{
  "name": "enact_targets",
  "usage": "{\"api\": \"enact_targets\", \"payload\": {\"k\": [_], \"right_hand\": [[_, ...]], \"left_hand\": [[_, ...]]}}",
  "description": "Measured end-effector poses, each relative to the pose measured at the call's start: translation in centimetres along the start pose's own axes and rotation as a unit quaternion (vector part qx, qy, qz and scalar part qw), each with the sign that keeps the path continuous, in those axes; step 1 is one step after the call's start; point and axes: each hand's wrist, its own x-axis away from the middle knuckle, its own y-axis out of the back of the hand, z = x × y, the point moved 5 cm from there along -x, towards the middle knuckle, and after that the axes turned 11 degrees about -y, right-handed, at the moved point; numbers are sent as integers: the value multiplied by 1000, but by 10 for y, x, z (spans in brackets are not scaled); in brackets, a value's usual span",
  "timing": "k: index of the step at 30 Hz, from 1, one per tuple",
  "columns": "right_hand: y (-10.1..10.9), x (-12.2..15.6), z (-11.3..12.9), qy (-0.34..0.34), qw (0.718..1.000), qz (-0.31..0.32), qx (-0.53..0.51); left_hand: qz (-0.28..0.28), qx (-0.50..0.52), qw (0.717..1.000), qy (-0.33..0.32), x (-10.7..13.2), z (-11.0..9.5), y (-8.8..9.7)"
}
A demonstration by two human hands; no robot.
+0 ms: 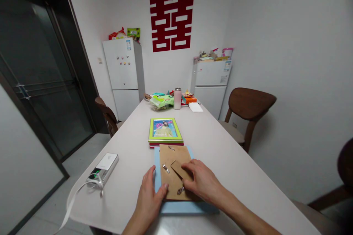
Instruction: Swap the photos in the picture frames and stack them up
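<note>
A light-blue picture frame (190, 208) lies face down near the front of the table, its brown backing board (170, 193) uppermost. Small metal fittings (166, 168) are on the board. My left hand (150, 192) grips the frame's left edge, thumb on the board and fingers along the side. With thumb and fingers closed, my right hand (198, 180) holds the brown stand flap (178, 167), which sits at a slant over the board. Just beyond lies a green picture frame (165, 140) with a picture of a figure in a pale dress, stacked on a red frame (167, 145).
A power bank (109, 161) with a white cable (73, 200) lies at the table's left. A pink bottle (177, 99), a green packet (162, 100) and white paper (195, 107) occupy the far end. Chairs (249, 106) flank the table (220, 161); two white fridges (121, 66) stand behind.
</note>
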Motion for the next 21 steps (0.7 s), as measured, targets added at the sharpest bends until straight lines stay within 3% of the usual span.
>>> {"api": "enact_targets", "payload": {"k": [2,5,8,12,14,18,21], "right_hand": [[8,1,13,7,1000,-5,-8],[9,6,37,47,998,-3,-44],[6,7,45,77,993,-12,-91],[1,-2,14,15,998,-25,-58],[-2,-7,-10,-38,999,-33,-9],[-9,-9,-44,-109,991,-35,63],[-16,-9,-56,-126,989,-18,78]], "left_hand": [[-14,126,991,32,-6,-5,2],[-12,296,950,102,-12,-8,6],[-41,338,929,147,-12,2,28],[-69,286,939,180,-4,36,70],[-56,206,962,171,-1,50,85],[-30,25,993,113,-2,61,99],[-76,-68,991,87,-5,59,105]]}}
